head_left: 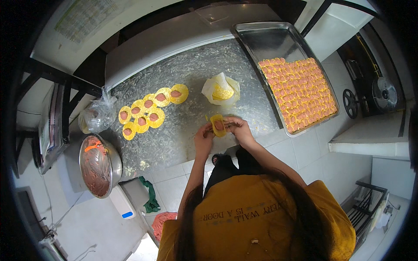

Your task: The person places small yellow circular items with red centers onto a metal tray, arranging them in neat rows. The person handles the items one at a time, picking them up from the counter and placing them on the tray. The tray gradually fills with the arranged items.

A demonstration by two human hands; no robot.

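Observation:
A yellow dumpling wrapper with pink meat filling (218, 126) is held up between both hands near the table's front edge. My left hand (204, 134) has its fingers closed on the wrapper's left side. Pinching the right side is my right hand (238, 128). Just beyond them stands an open white wrapping (210, 89) with yellow wrappers or pieces inside. Farther left, several round yellow wrappers (179, 94) lie flat in overlapping rows, each topped with a lump of meat. A metal tray (270, 32) at the right holds many closely packed filled dumplings (300, 95); its far end shows bare metal.
At the table's left corner, a metal bowl (115, 163) contains meat paste and an orange spatula (92, 148). A see-through plastic bag (96, 117) sits behind it. Flour marks the grey tabletop (174, 139). A green cloth (150, 198) hangs below the front edge.

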